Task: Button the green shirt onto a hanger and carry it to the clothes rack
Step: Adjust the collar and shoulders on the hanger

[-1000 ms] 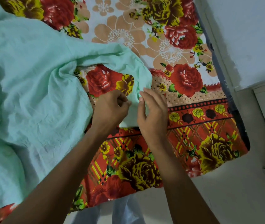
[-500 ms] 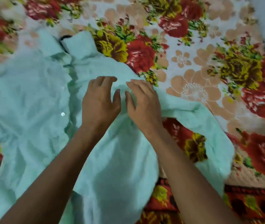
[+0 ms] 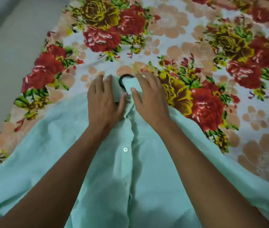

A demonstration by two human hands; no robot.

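Note:
The pale green shirt lies spread on the bed, front up, with a white button showing on its placket. The black hook of a hanger pokes out at the collar; the rest of the hanger is hidden under the cloth. My left hand lies on the left collar flap with fingers extended, thumb at the collar opening. My right hand lies on the right collar flap, fingers spread, thumb pressing beside the left thumb.
A floral bedspread with red and yellow roses covers the bed. At the far left runs a pale grey floor or wall strip past the bed's edge.
Both hands have moved from the shirt's hem, up along the front, to the collar. The view has swung with them, and the hanger hook has come into sight.

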